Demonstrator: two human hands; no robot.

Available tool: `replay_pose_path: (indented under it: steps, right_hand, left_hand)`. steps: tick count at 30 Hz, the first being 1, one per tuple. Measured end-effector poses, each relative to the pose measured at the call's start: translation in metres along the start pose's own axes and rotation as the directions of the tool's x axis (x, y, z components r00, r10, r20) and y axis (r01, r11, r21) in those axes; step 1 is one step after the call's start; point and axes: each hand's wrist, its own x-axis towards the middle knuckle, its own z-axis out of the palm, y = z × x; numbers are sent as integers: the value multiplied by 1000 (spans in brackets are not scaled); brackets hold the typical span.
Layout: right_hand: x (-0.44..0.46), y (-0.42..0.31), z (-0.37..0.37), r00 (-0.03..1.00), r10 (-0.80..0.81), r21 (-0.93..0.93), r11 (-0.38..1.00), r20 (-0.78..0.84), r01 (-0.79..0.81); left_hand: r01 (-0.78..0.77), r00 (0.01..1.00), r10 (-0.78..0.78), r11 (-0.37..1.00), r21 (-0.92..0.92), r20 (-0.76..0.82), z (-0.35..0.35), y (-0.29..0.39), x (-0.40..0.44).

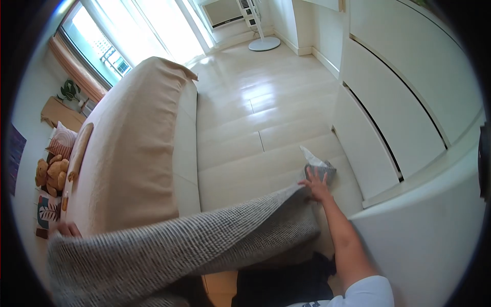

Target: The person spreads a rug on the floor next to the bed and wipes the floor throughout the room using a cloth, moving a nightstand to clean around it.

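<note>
A grey woven rug (169, 245) stretches across the front of the head view, raised and folded along its length. At its far left edge my left hand (66, 229) is closed on the rug, with most of the hand hidden behind the weave. My right hand (318, 188) reaches to the rug's right end, its fingers spread against the grey material. Just beyond those fingers, a folded end of grey material (327, 171) shows a pale pointed flap (311, 156).
A bed with a beige cover (138, 133) stands to the left, with a teddy bear (52, 174) and cushions on its far side. White drawers (394, 107) line the right. Pale tiled floor (240, 169) runs between them towards a white fan stand (264, 44).
</note>
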Motion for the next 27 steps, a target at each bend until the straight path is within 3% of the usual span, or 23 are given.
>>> replay_pose_path:
  steps: [3, 6, 8, 9, 10, 11, 13, 15, 17, 18, 19, 20, 21, 22, 23, 25, 26, 27]
  right_hand:
    - [35, 30, 51, 990, -133, 186, 975, 51, 122]
    - [34, 34, 42, 996, -72, 288, 956, 60, 52]
    - [36, 37, 28, 988, 154, 491, 863, -33, -118]
    - [45, 37, 16, 988, 152, 486, 866, -38, -114]
    - [55, 31, 1, 929, 331, 530, 824, -167, -199]
    - [61, 25, -13, 822, 499, 582, 766, -273, -271]
    - [76, 4, -74, 744, 650, 740, 575, -155, -348]
    - [110, 17, -85, 630, 773, 786, 436, -79, -437]
    - [132, 24, -94, 659, 752, 944, 204, 19, -260]
    - [139, 30, -90, 659, 751, 942, 196, 33, -271]
    - [145, 40, -83, 728, 686, 972, 164, 12, -171]
    - [148, 49, -78, 784, 620, 990, 124, -24, -67]
    - [142, 52, -78, 761, 648, 968, 207, -27, -141]
    - [138, 70, -62, 754, 656, 968, 207, -30, -142]
    - [128, 103, -25, 719, 678, 887, 414, -151, -204]
    - [101, 184, 64, 683, 643, 552, 728, -345, -407]
    - [82, 211, 101, 688, 604, 306, 797, -402, -521]
    - [63, 201, 103, 635, 690, 333, 724, -348, -605]
  left_hand:
    - [-96, 986, 122, 973, 209, -115, -9, 22, 154]
    - [-194, 932, 291, 905, 378, -218, 2, 39, 323]
    - [-244, 872, 404, 848, 471, -276, 19, 46, 428]
    - [-258, 838, 453, 821, 510, -305, 29, 48, 471]
    - [-261, 802, 495, 795, 548, -336, 40, 47, 509]
    - [-253, 769, 525, 773, 581, -364, 54, 45, 543]
    - [-212, 695, 574, 739, 639, -433, 83, 35, 594]
    - [-174, 599, 622, 715, 677, -504, 114, 13, 622]
    - [-233, 449, 726, 657, 717, -520, 148, -25, 619]
    - [-277, 378, 781, 608, 744, -498, 170, -48, 606]
    - [-367, 585, 601, 795, 483, -544, 206, -76, 569]
    - [-386, 695, 600, 777, 498, -397, 227, -120, 540]
    - [-392, 667, 647, 726, 565, -369, 256, -148, 495]
    - [-188, 860, 337, 908, 375, -383, 285, -197, 449]
    - [23, 919, 113, 941, 337, -379, 315, -262, 402]
    - [396, 882, -287, 881, 257, -374, 374, -356, 278]
    - [629, 760, -548, 754, 186, -349, 403, -391, 211]
    - [867, 489, -811, 494, 71, -322, 432, -405, 154]
